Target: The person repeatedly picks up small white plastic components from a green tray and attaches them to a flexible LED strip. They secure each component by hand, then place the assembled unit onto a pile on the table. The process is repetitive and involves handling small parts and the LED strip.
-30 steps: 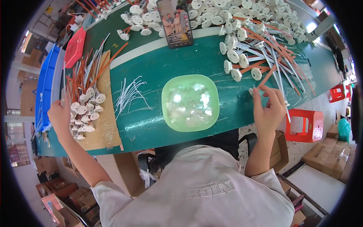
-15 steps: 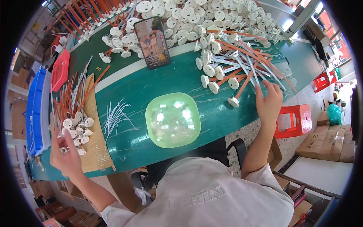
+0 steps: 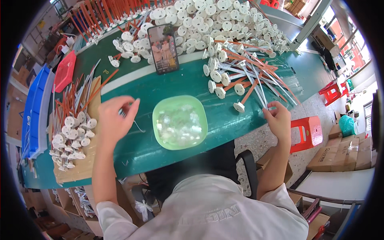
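Observation:
My left hand [image 3: 117, 116] hovers over the thin white strands [image 3: 140, 127] left of the green bowl, its fingers curled inward. Most of the strands lie hidden beneath it, and what the fingertips hold cannot be made out. At the right, my right hand [image 3: 279, 121] pinches the near end of a grey flat strip [image 3: 261, 94]. That strip belongs to a loose heap of white round discs [image 3: 215, 76] with orange and grey strips. Between my hands stands the light green bowl [image 3: 180, 99], its inside covered with bright reflections.
A bundle of similar discs [image 3: 72, 133] lies on cardboard [image 3: 98, 148] at left. A phone [image 3: 163, 50] stands upright behind the bowl, before a large pile of white discs [image 3: 224, 18]. Blue bin [image 3: 34, 116] and red basket [image 3: 65, 72] edge the left; a red stool [image 3: 310, 132] stands right.
My left hand has moved right, from the disc bundle to the thin white strands. The right hand's fingers have come together at the strip's end. The whole view has shifted slightly.

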`<state>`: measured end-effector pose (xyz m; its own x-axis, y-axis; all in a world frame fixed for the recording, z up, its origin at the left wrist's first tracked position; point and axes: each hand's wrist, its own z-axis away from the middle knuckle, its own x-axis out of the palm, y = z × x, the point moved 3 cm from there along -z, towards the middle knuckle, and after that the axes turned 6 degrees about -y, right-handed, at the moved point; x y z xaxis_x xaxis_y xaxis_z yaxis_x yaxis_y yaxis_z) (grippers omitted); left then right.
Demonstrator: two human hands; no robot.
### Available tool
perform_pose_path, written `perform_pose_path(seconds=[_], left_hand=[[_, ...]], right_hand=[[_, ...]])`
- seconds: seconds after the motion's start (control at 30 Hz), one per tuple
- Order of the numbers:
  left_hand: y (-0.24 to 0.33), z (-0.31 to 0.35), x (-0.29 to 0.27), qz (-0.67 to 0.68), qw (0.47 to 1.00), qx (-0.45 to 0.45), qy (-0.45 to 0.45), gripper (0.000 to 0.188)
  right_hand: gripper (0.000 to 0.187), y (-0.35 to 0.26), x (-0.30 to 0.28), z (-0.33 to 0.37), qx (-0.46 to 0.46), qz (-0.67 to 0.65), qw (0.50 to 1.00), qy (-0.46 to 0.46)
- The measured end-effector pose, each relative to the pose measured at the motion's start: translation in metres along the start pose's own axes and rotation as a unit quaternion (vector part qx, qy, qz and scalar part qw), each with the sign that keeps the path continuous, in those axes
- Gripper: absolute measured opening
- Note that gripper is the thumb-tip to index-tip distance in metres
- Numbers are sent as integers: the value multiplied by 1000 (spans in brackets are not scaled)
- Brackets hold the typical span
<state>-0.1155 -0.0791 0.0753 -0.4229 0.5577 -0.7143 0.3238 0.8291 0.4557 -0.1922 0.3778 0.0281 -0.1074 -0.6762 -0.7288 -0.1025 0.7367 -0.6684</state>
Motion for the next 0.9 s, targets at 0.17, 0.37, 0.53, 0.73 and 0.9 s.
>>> perform_pose_path(seconds=[0.17, 0.37, 0.53, 0.73, 0.9], left_hand=[[12, -2, 18, 62, 997, -3, -34, 12], [68, 17, 40, 312, 918, 53, -240, 20], [99, 27, 48, 470, 836, 58, -278, 45], [46, 19, 47, 594, 786, -96, -143, 31], [5, 15, 43, 640, 744, -180, -64, 28]], right_hand=[[21, -24, -15, 60, 59, -187, 976, -95], [21, -88, 19, 96, -100, -428, 896, -60], [22, -165, 77, 48, -271, -435, 836, -197], [14, -231, 132, -3, -214, -447, 797, -345], [31, -241, 142, -16, -561, -255, 780, -106]])
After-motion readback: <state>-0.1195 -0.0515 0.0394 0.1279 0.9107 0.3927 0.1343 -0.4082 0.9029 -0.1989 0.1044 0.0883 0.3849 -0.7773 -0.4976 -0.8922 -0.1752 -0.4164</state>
